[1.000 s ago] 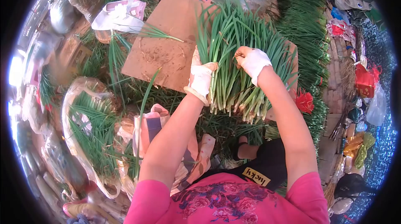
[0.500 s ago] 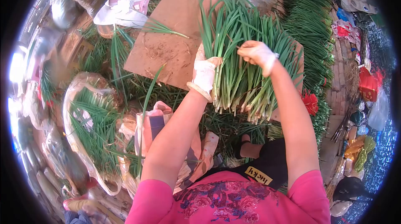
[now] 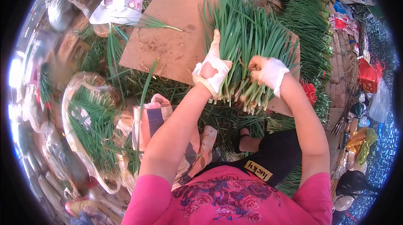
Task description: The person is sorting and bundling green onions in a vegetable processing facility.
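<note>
A broad bundle of green chives (image 3: 252,27) lies on a brown board, leaves pointing away from me and pale stem ends towards me. My left hand (image 3: 213,71), in a white glove with bare fingertips, is pressed along the bundle's left edge. Its thumb lies over the stems and one finger stretches up beside the leaves; the other fingers are hidden. Over the stems on the right, my right hand (image 3: 266,74), gloved likewise, has its fingers curled together. Whatever they pinch is too small to make out.
The brown board (image 3: 163,36) carries soil crumbs and a few loose chives (image 3: 161,24). Piled chives (image 3: 304,27) line the right side. At left are a white cap (image 3: 117,9) and an open plastic bag (image 3: 67,116) of chives. A red bag (image 3: 367,76) lies far right.
My left hand has turned, and one finger now points up along the leaves. My right hand has moved down and slightly right, towards the stem ends. The view has shifted a little.
</note>
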{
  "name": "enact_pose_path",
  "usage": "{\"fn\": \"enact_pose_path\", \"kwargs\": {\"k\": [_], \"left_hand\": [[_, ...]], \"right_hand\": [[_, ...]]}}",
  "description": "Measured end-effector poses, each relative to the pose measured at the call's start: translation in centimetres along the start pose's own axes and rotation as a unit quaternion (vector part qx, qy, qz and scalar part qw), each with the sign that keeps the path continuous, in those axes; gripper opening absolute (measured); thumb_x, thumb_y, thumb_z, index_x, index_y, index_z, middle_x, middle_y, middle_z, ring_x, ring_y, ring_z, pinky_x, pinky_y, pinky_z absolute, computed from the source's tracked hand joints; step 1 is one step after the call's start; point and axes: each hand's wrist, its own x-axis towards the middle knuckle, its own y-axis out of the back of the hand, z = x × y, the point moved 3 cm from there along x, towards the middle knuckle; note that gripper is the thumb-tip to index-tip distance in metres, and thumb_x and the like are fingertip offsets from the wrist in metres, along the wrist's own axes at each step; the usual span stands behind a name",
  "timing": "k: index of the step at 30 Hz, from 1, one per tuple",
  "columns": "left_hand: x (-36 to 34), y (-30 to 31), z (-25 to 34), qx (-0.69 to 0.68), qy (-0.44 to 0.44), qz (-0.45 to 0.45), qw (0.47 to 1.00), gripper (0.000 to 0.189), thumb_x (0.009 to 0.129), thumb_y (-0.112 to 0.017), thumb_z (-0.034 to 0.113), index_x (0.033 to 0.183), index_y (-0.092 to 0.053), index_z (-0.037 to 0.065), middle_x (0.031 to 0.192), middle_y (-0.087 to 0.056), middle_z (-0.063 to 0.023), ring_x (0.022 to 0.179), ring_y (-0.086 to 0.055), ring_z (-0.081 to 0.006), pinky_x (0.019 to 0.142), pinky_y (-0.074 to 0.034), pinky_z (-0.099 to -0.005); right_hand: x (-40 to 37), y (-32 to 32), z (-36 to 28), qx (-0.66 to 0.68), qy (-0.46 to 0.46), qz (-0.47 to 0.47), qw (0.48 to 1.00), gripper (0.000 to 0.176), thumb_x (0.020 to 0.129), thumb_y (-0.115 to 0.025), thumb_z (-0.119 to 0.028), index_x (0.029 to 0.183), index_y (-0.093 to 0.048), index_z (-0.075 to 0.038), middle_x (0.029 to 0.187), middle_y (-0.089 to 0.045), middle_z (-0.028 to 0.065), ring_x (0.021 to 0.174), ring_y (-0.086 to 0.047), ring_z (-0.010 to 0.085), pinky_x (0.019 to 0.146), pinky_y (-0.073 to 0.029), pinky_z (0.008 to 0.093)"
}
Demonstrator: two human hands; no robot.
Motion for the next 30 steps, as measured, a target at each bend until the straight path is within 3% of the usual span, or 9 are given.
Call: {"fn": "enact_pose_path", "kwargs": {"k": [5,8,10,12,16,22,24,28,30], "left_hand": [[-2.1,-0.7,3.6,0.098,-0.021,-0.017,0.995,0.091,0.071,-0.058,0.003,0.148,-0.011,0.016,0.106,-0.061,-0.0152,0.062,-0.052,-0.0201,0.064,-0.045,-0.0306],[-1.8,-0.8,4.1,0.172,-0.101,-0.024,0.98,0.089,0.072,-0.062,0.005,0.147,-0.016,0.016,0.132,-0.045,-0.0185,0.091,-0.055,-0.0287,0.082,-0.045,-0.034],[-1.2,-1.1,2.4,0.214,-0.246,0.024,0.945,0.086,0.072,-0.065,0.008,0.146,-0.022,0.017,0.142,-0.035,-0.0182,0.113,-0.05,-0.0308,0.094,-0.041,-0.0345],[-2.2,-1.0,4.9,0.304,-0.198,0.004,0.932,0.08,0.071,-0.068,0.013,0.142,-0.03,0.018,0.144,-0.03,-0.0166,0.124,-0.038,-0.0372,0.103,-0.034,-0.0393],[-3.4,-2.8,6.2,0.382,-0.307,-0.032,0.871,0.053,0.075,-0.065,0.029,0.126,-0.053,0.018,0.139,-0.041,-0.0073,0.123,-0.04,-0.0363,0.103,-0.03,-0.0489],[-4.1,-4.4,4.7,0.511,-0.195,-0.117,0.829,0.056,0.073,-0.067,0.032,0.126,-0.053,0.018,0.14,-0.04,-0.0053,0.132,-0.031,-0.032,0.107,-0.022,-0.052],[-4.0,-4.6,4.8,0.516,-0.197,-0.11,0.826,0.057,0.072,-0.068,0.032,0.126,-0.053,0.017,0.141,-0.039,-0.0049,0.133,-0.028,-0.0318,0.108,-0.021,-0.0514],[-4.0,-5.1,5.9,0.508,-0.149,-0.093,0.843,0.087,0.065,-0.074,0.035,0.138,-0.035,0.013,0.146,-0.03,-0.01,0.134,-0.026,-0.0332,0.108,-0.021,-0.0522],[-3.8,-5.3,6.1,0.527,-0.117,-0.108,0.835,0.1,0.062,-0.077,0.031,0.143,-0.021,0.011,0.149,-0.023,-0.0114,0.135,-0.025,-0.0316,0.108,-0.022,-0.0505]], "right_hand": [[-0.8,-4.5,-0.6,-0.28,0.093,-0.021,0.955,0.032,0.073,-0.065,-0.026,0.1,-0.062,-0.009,0.091,-0.064,0.0122,0.088,-0.061,0.031,0.076,-0.049,0.0385],[-2.1,-4.1,1.7,-0.071,0.2,0.058,0.975,0.025,0.074,-0.064,-0.02,0.097,-0.064,-0.008,0.088,-0.064,0.0101,0.083,-0.062,0.0276,0.073,-0.049,0.0363],[-3.3,-3.4,3.8,0.363,-0.018,0.005,0.932,0.02,0.078,-0.062,-0.013,0.094,-0.065,-0.002,0.081,-0.065,0.0045,0.068,-0.06,0.0148,0.061,-0.046,0.0247],[-3.9,-3.4,7.0,0.485,-0.017,0.047,0.873,0.017,0.082,-0.062,-0.013,0.092,-0.064,0.0,0.078,-0.062,0.0019,0.066,-0.055,0.0076,0.056,-0.04,0.0203],[-4.7,-5.3,11.0,0.663,-0.03,0.06,0.746,0.014,0.085,-0.061,-0.013,0.093,-0.06,-0.002,0.072,-0.057,0.0004,0.056,-0.047,0.0072,0.052,-0.037,0.0204],[-7.9,-1.2,10.5,0.748,0.153,0.083,0.641,0.018,0.085,-0.063,-0.015,0.094,-0.059,-0.001,0.069,-0.052,-0.0016,0.052,-0.042,0.0054,0.047,-0.033,0.0193],[-9.4,1.3,8.1,0.693,0.204,0.092,0.685,0.018,0.084,-0.062,-0.015,0.093,-0.06,0.0,0.07,-0.054,-0.0014,0.054,-0.044,0.0055,0.049,-0.035,0.0191],[-8.3,2.4,2.6,0.499,0.046,0.161,0.85,0.015,0.082,-0.061,-0.012,0.091,-0.059,-0.001,0.073,-0.057,0.0011,0.059,-0.047,0.0049,0.053,-0.037,0.0181],[-5.4,0.7,2.4,0.269,0.057,0.165,0.947,0.027,0.078,-0.066,-0.018,0.098,-0.059,-0.001,0.086,-0.063,0.0069,0.069,-0.059,0.0154,0.063,-0.047,0.0285]]}}
